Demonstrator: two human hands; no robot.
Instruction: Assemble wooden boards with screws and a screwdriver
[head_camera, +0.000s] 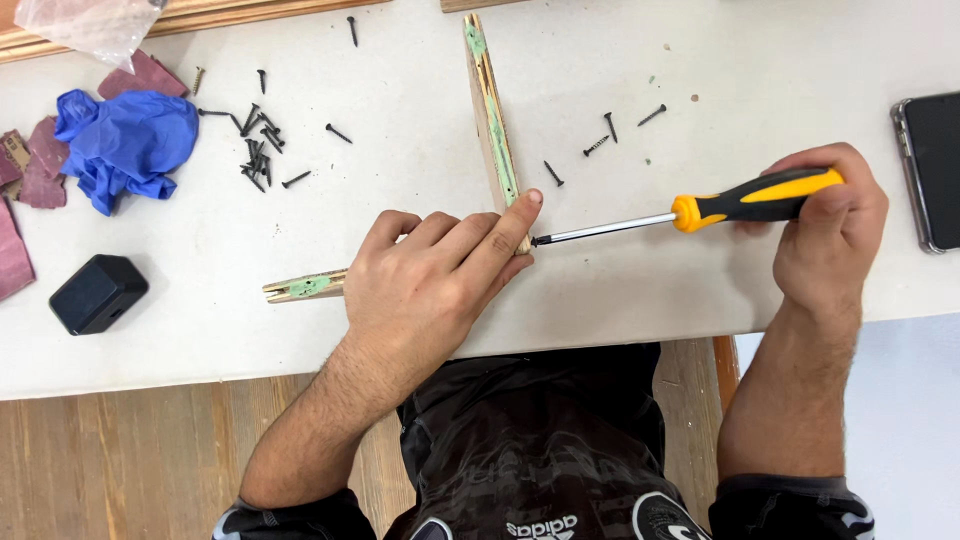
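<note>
A wooden corner piece (492, 110), made of two thin strips smeared with green, is laid on the white table (600, 290). Its joint is covered by the left hand (425, 290), which is pressed flat on it, fingers together, so how the strips meet cannot be made out. A screwdriver (690, 210) with a yellow and black handle is gripped by the right hand (830, 235), closed around the handle's end; its tip is set against the strip beside the left forefinger. Any screw there is hidden. Loose black screws (258, 145) are scattered nearby. A phone (930, 170) is cut off at the right edge.
</note>
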